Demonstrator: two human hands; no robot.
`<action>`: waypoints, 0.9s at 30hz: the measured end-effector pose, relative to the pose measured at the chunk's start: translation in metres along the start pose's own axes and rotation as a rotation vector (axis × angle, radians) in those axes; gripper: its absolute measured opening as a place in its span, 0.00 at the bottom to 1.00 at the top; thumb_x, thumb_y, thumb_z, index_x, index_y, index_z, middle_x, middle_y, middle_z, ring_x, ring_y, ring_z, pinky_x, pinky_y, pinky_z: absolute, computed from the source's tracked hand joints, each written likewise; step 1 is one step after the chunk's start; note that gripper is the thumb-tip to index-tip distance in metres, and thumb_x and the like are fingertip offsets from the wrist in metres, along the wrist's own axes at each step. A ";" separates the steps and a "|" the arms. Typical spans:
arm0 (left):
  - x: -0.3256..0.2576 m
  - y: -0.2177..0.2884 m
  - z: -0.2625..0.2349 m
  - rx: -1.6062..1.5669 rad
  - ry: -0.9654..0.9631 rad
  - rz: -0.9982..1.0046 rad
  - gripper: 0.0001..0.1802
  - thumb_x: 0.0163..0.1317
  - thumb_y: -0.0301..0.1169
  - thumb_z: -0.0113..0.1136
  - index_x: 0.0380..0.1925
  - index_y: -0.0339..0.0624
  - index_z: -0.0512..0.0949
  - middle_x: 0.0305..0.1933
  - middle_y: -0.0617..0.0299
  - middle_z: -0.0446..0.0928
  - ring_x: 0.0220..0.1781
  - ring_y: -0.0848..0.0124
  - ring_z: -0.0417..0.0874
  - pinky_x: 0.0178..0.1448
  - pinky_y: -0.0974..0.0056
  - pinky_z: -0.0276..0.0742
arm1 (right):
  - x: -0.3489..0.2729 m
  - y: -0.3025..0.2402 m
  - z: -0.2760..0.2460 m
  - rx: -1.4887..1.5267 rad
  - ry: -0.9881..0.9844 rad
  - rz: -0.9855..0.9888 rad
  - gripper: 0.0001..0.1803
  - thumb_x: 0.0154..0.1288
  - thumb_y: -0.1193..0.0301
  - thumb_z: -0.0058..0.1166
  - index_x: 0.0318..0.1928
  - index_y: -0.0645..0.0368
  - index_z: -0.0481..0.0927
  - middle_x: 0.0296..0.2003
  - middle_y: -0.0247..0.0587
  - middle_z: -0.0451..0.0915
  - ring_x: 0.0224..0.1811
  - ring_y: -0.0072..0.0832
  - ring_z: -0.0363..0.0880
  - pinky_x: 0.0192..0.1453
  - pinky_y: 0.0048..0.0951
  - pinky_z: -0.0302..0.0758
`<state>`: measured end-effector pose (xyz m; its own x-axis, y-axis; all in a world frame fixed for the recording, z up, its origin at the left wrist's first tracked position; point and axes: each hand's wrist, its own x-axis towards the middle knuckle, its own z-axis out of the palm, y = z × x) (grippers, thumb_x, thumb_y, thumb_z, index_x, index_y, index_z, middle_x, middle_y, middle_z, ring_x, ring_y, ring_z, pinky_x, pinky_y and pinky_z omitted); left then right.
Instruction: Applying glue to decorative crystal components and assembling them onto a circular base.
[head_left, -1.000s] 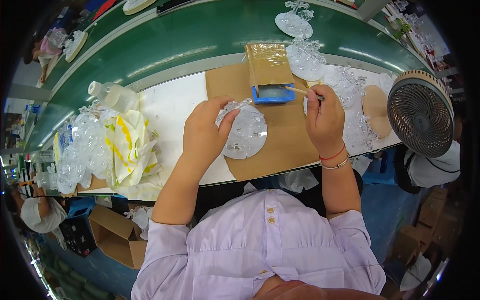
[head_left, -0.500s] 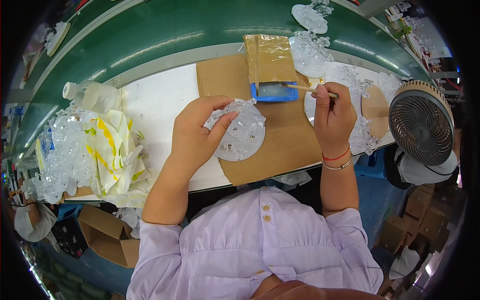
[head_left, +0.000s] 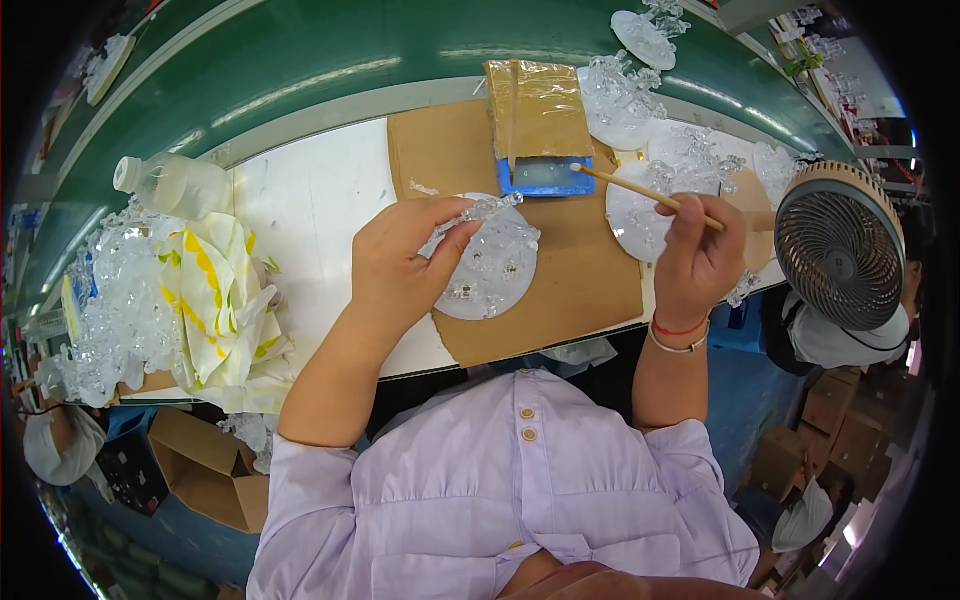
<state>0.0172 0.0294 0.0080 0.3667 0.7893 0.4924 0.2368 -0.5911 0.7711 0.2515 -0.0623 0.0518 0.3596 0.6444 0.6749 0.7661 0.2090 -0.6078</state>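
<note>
Between thumb and fingers, my left hand (head_left: 415, 250) pinches a small clear plastic piece (head_left: 488, 207) over a white round disc (head_left: 497, 265) that bears other clear bits. My right hand (head_left: 700, 250) grips a thin wooden stick (head_left: 645, 190), its pale tip pointing left. That tip hovers by the right edge of a blue tray (head_left: 546, 188) with whitish, translucent contents. A tape-wrapped cardboard flap (head_left: 541, 110) covers the tray's back part. Brown cardboard (head_left: 580, 270) lies under the disc and tray.
A fan (head_left: 840, 260) stands at the right end. More discs with clear pieces (head_left: 625, 105) sit behind and right of the tray. At left are a plastic bottle (head_left: 175, 187), a heap of clear parts (head_left: 125, 290) and a yellow-patterned cloth (head_left: 215, 300). A green conveyor belt (head_left: 420, 55) runs behind.
My right hand has moved right and toward me, drawing the stick's tip from inside the blue tray to its right edge. My left hand keeps its pinch, nearly in place.
</note>
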 end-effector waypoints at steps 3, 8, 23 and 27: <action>-0.003 -0.002 0.004 -0.021 0.015 -0.003 0.12 0.49 0.24 0.70 0.35 0.40 0.82 0.34 0.58 0.83 0.33 0.63 0.84 0.37 0.65 0.78 | -0.011 -0.001 -0.011 0.084 0.072 -0.072 0.07 0.72 0.72 0.47 0.41 0.64 0.69 0.28 0.46 0.78 0.22 0.18 0.69 0.26 0.17 0.67; 0.005 -0.006 0.001 -0.049 -0.047 0.009 0.14 0.49 0.23 0.71 0.37 0.40 0.81 0.36 0.56 0.83 0.36 0.63 0.83 0.40 0.66 0.78 | -0.046 -0.021 -0.047 0.252 0.187 -0.040 0.13 0.74 0.64 0.46 0.40 0.63 0.66 0.27 0.49 0.77 0.19 0.24 0.65 0.25 0.25 0.66; 0.001 -0.010 0.001 -0.077 0.013 0.148 0.15 0.49 0.20 0.70 0.38 0.36 0.81 0.35 0.56 0.83 0.33 0.67 0.83 0.38 0.69 0.77 | -0.084 -0.016 -0.035 0.254 -0.473 -0.325 0.12 0.66 0.68 0.53 0.30 0.60 0.68 0.33 0.47 0.80 0.21 0.33 0.74 0.21 0.30 0.67; 0.000 -0.011 0.001 -0.062 0.017 0.150 0.15 0.48 0.18 0.70 0.38 0.36 0.81 0.34 0.57 0.83 0.32 0.68 0.83 0.36 0.69 0.77 | -0.084 -0.014 -0.027 0.221 -0.527 -0.402 0.12 0.64 0.68 0.56 0.31 0.61 0.67 0.31 0.47 0.79 0.20 0.31 0.73 0.20 0.27 0.65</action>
<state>0.0153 0.0353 -0.0007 0.3788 0.6959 0.6101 0.1247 -0.6916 0.7114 0.2244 -0.1392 0.0147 -0.2782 0.7453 0.6059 0.6393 0.6145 -0.4623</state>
